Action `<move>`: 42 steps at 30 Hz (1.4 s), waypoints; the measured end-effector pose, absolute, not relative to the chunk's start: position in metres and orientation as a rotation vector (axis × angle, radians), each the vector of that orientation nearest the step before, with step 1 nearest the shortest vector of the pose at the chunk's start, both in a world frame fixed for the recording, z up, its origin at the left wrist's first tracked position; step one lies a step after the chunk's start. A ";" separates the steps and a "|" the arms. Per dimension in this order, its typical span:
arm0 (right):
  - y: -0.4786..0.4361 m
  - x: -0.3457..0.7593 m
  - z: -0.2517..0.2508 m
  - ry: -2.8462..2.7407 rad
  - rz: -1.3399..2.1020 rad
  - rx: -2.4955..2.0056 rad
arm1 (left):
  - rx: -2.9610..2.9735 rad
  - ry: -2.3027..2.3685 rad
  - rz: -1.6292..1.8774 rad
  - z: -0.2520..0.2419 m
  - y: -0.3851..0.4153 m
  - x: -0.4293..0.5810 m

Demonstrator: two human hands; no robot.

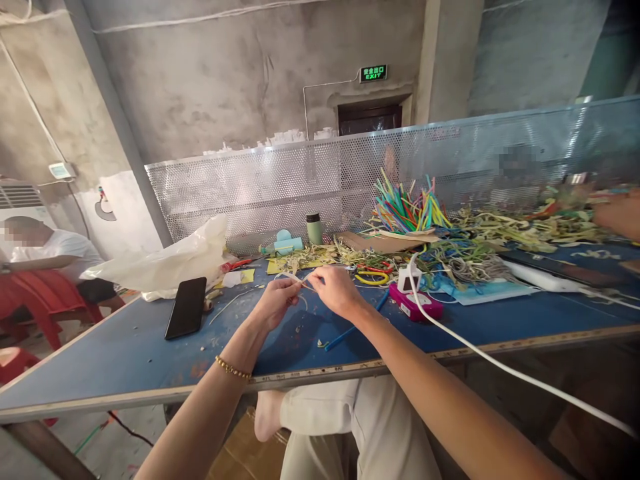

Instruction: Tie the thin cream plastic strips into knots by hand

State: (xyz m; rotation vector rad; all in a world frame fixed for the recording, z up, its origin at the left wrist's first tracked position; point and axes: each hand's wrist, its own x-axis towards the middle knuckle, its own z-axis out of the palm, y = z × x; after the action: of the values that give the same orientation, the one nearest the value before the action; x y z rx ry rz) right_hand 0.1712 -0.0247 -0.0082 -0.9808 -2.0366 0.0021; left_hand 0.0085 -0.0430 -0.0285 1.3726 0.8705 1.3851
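Above the blue table [235, 353], both hands are close together and closed in pinches on one thin pale strip. My left hand [276, 303], with a beaded bracelet on its wrist, grips it from the left. Fingertips of my right hand [336, 289] pinch it from the other side. A whitish loop of the strip [286, 275] curves up behind the left fingers, and its exact material is too small to make out. Under my right forearm lies a thin blue stick [345, 335].
A black phone [186, 308] lies left, by a white plastic bag [170, 260]. Yellow-handled pliers [373, 276], a magenta box [415, 305] with a white cable, and piles of strips [520, 233] sit right. A perforated metal screen [270, 193] stands behind. Another person's hand [620, 213] is far right.
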 end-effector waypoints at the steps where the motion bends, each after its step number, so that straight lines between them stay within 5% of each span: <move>1: -0.024 0.170 -0.011 -2.067 0.092 -0.978 | 1.369 0.850 1.382 -0.028 -0.044 0.009; 6: -0.019 0.165 -0.029 -1.924 0.540 -0.971 | 1.414 0.869 1.386 -0.027 -0.047 0.012; 13: -0.020 0.166 -0.031 -1.837 0.723 -0.894 | 1.308 0.847 1.410 -0.029 -0.044 0.013; 33: -0.024 0.167 -0.029 -1.885 0.527 -0.963 | 1.095 0.813 1.386 -0.028 -0.041 0.009; 42: -0.022 0.166 -0.028 -1.635 1.127 -0.803 | 1.121 0.754 1.297 -0.026 -0.043 0.008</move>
State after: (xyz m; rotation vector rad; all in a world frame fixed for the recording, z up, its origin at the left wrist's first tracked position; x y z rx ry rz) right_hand 0.1664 -0.0222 -0.0281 -0.8033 -1.6350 1.1270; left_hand 0.0076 -0.0433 -0.0263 1.1209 0.7542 1.2975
